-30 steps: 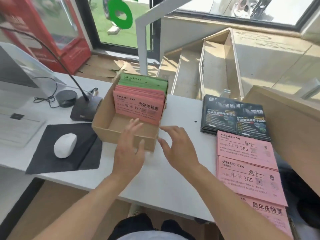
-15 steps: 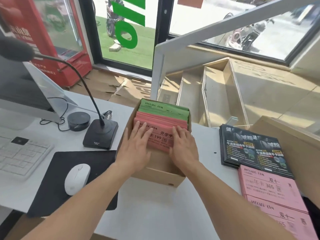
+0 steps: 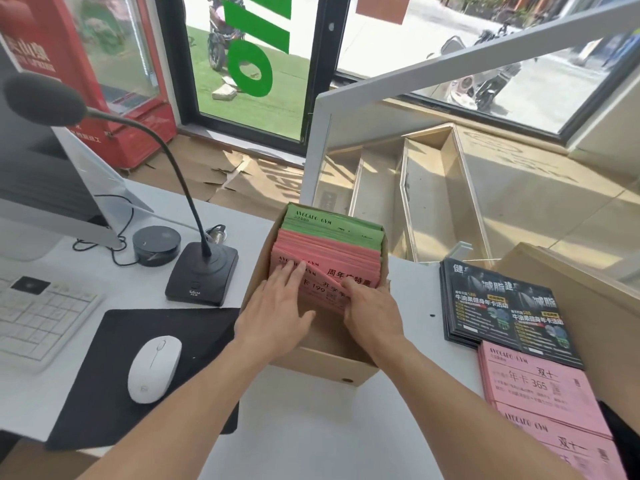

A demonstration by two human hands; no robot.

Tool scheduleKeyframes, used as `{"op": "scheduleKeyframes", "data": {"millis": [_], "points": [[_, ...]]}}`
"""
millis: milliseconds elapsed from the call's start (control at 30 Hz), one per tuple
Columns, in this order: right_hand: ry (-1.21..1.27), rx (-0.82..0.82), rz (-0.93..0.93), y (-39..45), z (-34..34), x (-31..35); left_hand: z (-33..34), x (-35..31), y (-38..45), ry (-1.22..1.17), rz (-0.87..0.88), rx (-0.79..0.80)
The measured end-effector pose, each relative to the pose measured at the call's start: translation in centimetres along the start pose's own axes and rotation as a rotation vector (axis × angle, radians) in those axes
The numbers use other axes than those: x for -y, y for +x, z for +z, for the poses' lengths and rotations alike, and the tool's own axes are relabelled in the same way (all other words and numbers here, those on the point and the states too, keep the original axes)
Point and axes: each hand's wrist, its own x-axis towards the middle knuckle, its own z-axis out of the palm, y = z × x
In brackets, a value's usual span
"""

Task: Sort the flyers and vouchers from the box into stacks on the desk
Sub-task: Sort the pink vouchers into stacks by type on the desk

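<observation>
A cardboard box (image 3: 325,365) stands on the white desk, holding upright pink vouchers (image 3: 332,263) with green vouchers (image 3: 332,226) behind them. My left hand (image 3: 277,306) lies inside the box with straight fingers pressing on the front pink vouchers. My right hand (image 3: 372,310) pinches the right edge of the front few pink vouchers and tilts them toward me, showing a different pink voucher behind. On the desk to the right lie two stacks of black flyers (image 3: 498,306) and, nearer me, stacks of pink vouchers (image 3: 540,382).
A desk microphone (image 3: 202,275) and a round black puck (image 3: 156,244) stand left of the box. A white mouse (image 3: 154,368) sits on a black mat (image 3: 104,375), with a keyboard (image 3: 38,317) at far left. A wooden box edge (image 3: 568,296) rises at right.
Both hands went from the desk in front of the box into it onto the pink vouchers. The right hand has now pulled the front vouchers forward. The camera view rose.
</observation>
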Motion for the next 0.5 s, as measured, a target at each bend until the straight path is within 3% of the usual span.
{"op": "scheduleKeyframes", "data": {"millis": [167,333,500], "points": [[0.133,-0.082,-0.014,-0.1,0.2,-0.3,0.1,0.1,-0.5,0.018,0.088,-0.189],[0.365,-0.513,-0.053,-1.8,-0.3,-0.7,0.6,0.8,-1.6,-0.052,0.283,-0.601],[0.502,-0.707,-0.166,-5.5,-2.8,-1.7,0.0,-0.6,-3.5,-0.349,0.376,-0.625]]}}
